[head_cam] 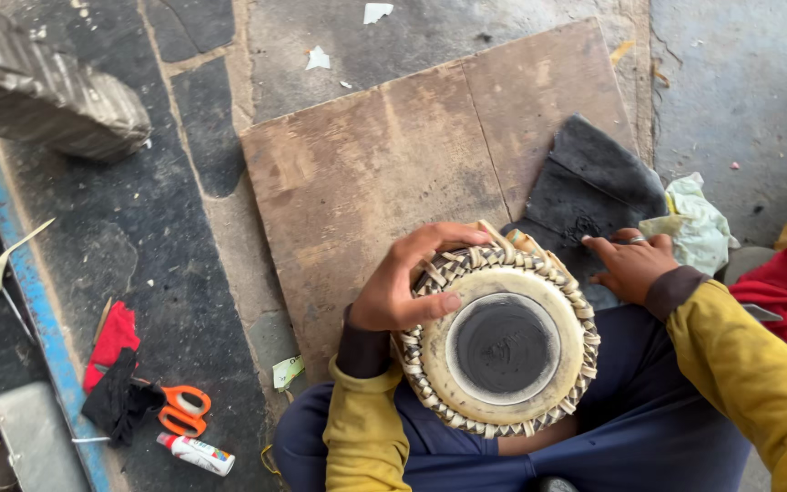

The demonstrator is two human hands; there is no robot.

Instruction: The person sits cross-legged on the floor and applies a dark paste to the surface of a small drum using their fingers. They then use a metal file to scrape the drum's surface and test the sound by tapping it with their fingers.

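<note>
Drum (501, 351), small and round with a pale skin and black centre patch, rests upright in the person's lap, ringed by woven straps; its body below the rim is hidden. Left hand (407, 287) grips the rim's far-left edge, fingers curled over the weave, thumb pressed on the skin; right hand (632, 264) lies loosely spread, empty, on a dark leather piece (585, 187) just beside the drum; a ring shows on one finger. Wooden board (393, 173) lies beneath on the floor; orange scissors (184, 410) and a glue tube (198, 454) sit well apart at lower left; a pale cloth (699, 223) is crumpled at right; a grey block (38, 87) is cut off at top left.
</note>
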